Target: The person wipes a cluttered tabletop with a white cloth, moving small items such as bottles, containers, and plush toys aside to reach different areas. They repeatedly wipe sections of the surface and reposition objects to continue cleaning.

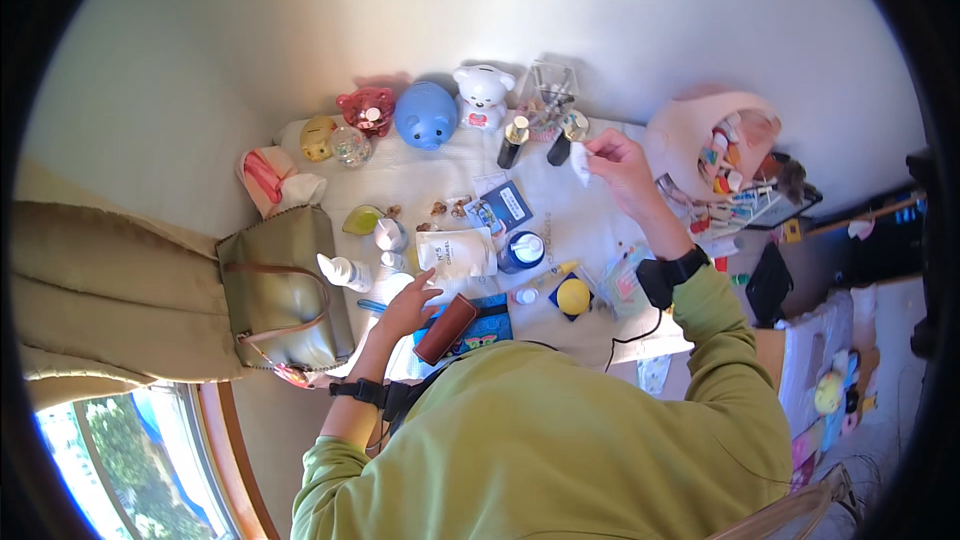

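My right hand [625,172] is raised at the far right of the table, its fingertips pinched on a small white piece [580,162] that looks like tissue. Just beyond it stand two dark bottles with gold caps, one of them this nearer bottle [512,143]. Lower on the left, my left hand [408,306] has its fingers stretched out, the index finger close to the bottom corner of a white pouch [460,254]. Beside that hand a brown oblong case [446,328] lies over a blue patterned pouch [490,325]. A dark blue jar with a white top [522,252] stands right of the white pouch.
Along the wall sit a blue pig bank [426,116], a white bear bank [484,98] and a red figure [366,112]. An olive handbag [285,285] stands at the left edge. A pink rounded holder [680,135] full of small items is at the right. A white squeeze bottle [345,272] stands near the handbag.
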The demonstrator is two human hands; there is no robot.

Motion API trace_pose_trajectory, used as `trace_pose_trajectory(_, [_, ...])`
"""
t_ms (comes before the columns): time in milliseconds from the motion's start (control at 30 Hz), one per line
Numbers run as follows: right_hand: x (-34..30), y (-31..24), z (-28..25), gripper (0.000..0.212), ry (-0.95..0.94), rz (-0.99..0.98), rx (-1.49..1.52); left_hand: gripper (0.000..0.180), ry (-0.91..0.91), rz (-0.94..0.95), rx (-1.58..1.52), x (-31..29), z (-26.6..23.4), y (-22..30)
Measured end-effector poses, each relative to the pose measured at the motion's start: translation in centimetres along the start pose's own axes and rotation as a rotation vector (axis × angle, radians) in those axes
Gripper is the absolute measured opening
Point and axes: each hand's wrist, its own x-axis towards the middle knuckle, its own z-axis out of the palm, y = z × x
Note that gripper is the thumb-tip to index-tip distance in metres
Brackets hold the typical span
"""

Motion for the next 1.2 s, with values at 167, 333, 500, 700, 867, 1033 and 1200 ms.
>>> trace_pose_trajectory(167, [-9.6, -3.2, -3.4, 0.014, 0.204, -0.007, 0.211, 0.036, -0.027, 0.042, -0.012, -0.8, -0.3, -0.6])
trace_pose_trajectory(333, [-20.4, -2.6, -5.9, 0.013, 0.416, -0.064, 0.391, 0.031, -0.075, 0.106, -0.034, -0.5, -1.5, 0.6])
trace_pose_trajectory(500, [-31.5, -0.1, -6.9, 0.017, 0.677, -0.063, 0.496, 0.021, -0.232, 0.142, -0.021, 0.5, -2.7, 4.1])
trace_pose_trajectory(700, [-41.0, 3.1, -8.3, 0.021, 0.867, -0.068, 0.615, 0.020, -0.437, 0.154, -0.027, 1.5, -2.1, 9.3])
trace_pose_trajectory(867, [-44.8, 4.0, -10.4, 0.019, 1.014, -0.036, 0.654, 0.022, -0.514, 0.149, -0.020, 2.2, 1.3, 13.5])
trace_pose_trajectory(1033, [-49.1, 4.5, -14.2, 0.023, 0.988, -0.041, 0.713, 0.023, -0.533, 0.220, 0.036, 3.1, 7.3, 19.1])
trace_pose_trajectory(1200, [-53.3, 5.4, -18.7, 0.026, 0.940, -0.006, 0.761, 0.029, -0.561, 0.209, 0.043, 5.6, 13.7, 22.6])
